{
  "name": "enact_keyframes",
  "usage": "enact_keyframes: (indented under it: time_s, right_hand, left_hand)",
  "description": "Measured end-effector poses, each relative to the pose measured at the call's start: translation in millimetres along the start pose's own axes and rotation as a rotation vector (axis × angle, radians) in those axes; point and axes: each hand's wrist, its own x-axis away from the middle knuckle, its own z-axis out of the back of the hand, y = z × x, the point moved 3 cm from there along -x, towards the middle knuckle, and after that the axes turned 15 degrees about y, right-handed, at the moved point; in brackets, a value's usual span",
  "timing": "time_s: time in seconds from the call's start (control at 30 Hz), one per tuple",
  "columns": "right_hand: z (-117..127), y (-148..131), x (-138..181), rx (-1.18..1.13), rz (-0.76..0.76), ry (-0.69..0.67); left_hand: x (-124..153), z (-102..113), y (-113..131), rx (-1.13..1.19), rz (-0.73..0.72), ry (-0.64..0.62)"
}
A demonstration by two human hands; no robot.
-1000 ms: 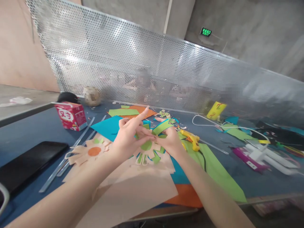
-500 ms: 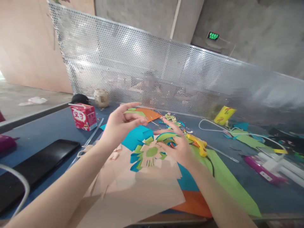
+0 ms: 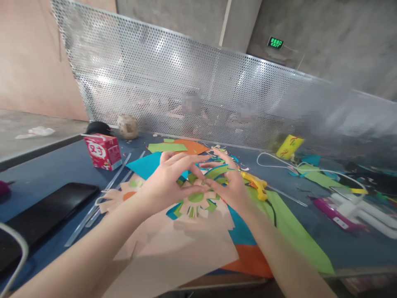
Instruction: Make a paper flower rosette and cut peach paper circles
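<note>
Fingers of the left hand (image 3: 166,181) and right hand (image 3: 235,187) are pinching curled green strips on the paper flower (image 3: 196,204), its green centre ringed by beige petals.

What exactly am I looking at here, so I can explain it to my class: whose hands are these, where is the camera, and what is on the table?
No machine here: a person works with two bare hands, and the single camera sits on that person's head, looking forward and down, so the arms enter from the bottom edge. The left hand and right hand meet over a beige paper flower with a green centre. The right hand pinches a curved green paper strip; the left fingertips touch the same spot, grip unclear. On the blue table lie a large beige paper sheet, a yellow glue gun, a red drink carton and a flat black device. Behind stands a perforated metal screen.
</note>
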Motion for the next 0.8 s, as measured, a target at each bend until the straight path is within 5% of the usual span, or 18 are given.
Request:
enact_keyframes:
  time_s: [0.47, 0.57, 0.67, 0.8]
  right_hand:
    - [1, 3, -1, 0.037, 0.083, -0.083]
    - [2, 2, 0, -0.042, 0.036, -0.098]
    - [2, 0, 2, -0.045, 0.056, -0.085]
    - [1, -3, 4, -0.043, 0.097, -0.118]
  left_hand:
    - [3, 0, 8, -0.163, -0.169, 0.115]
    - [-2, 9, 3, -0.023, 0.029, 0.209]
    - [-5, 15, -12, 0.19, 0.379, 0.349]
    - [0, -1, -32, 0.484, 0.879, 0.177]
